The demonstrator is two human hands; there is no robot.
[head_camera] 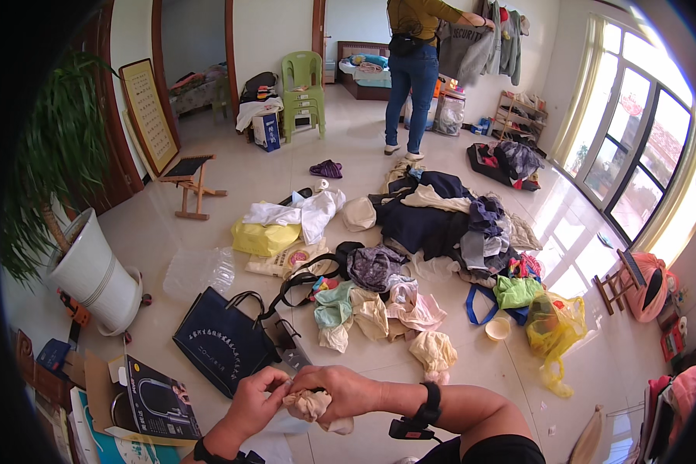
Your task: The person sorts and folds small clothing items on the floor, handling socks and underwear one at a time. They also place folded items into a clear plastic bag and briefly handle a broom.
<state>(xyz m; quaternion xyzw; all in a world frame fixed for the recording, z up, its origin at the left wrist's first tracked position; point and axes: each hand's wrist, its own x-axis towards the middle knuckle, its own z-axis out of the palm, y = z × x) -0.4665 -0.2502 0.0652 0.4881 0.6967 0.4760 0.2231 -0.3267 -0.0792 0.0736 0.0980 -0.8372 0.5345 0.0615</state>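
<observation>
A bunched beige cloth (308, 404) is gathered low in front of me. My right hand (345, 390) wraps over it, and a loose end hangs below the palm. At its left side, the thumb and fingertips of my left hand (254, 406) pinch the cloth's edge; the exact grip is small in view. Just beyond my hands stands a navy bag (226, 339) bearing writing. Crumpled cream cloth (433, 351), pink cloth (420, 310) and mint-green cloth (333, 304) lie on the tiles ahead.
A large pile of dark clothes (426, 223) covers the middle floor. Right of it sits a yellow plastic bag (548, 325). An open faucet box (156, 400) and a potted plant (95, 278) stand left. Farther back, a person (414, 75) holds a grey garment near wall hooks.
</observation>
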